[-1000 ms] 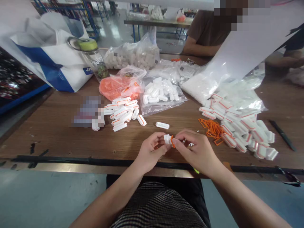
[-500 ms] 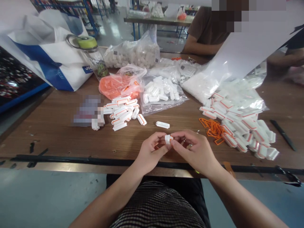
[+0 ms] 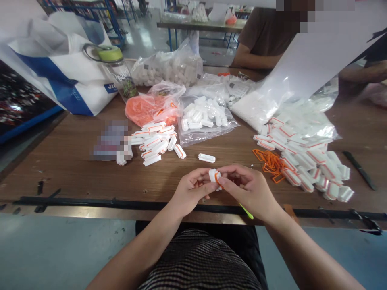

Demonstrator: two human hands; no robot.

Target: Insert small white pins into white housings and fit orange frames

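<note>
Between both hands, white clip point(image 3: 213, 175) orange-edged

table point(image 3: 75, 161): held part point(image 3: 214, 176) front edge | loose part point(image 3: 207, 158) behind it | pile point(image 3: 154, 143) left | second pile point(image 3: 305, 161) right (clips point(image 3: 270, 163) beside it) | bags point(image 3: 202, 117) behind

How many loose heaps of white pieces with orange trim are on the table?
2: the left heap left of centre, the right heap beside the orange loops. The left hand and right hand pinch one separate piece. The clear bags may hide more.
</note>
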